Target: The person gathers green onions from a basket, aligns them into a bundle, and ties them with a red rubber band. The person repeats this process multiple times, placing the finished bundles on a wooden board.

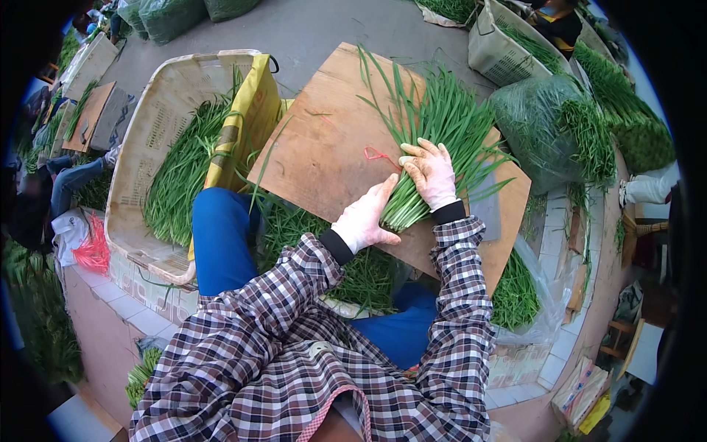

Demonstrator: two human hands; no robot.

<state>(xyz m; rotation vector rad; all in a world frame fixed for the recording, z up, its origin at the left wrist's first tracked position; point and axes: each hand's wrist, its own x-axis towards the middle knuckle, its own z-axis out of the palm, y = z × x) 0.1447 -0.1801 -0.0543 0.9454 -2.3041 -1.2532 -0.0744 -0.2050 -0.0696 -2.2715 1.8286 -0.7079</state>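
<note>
A thick bunch of green Chinese chives lies across the right part of a wooden board, its pale cut ends towards me. My right hand, in a stained whitish glove, rests on the stalks with its fingers curled over them. My left hand, also gloved, is beside the stalk ends, thumb and fingers apart; whether it touches them I cannot tell. Just left of the bunch lies a red tie. A flat grey metal plate or blade lies on the board, partly behind my right wrist and the leaves.
Left of the board stands a large plastic crate of chives, a yellow sack over its side. Loose greens lie below the board. At the right are a wrapped bundle and a clear bag of chives. People sit at both edges.
</note>
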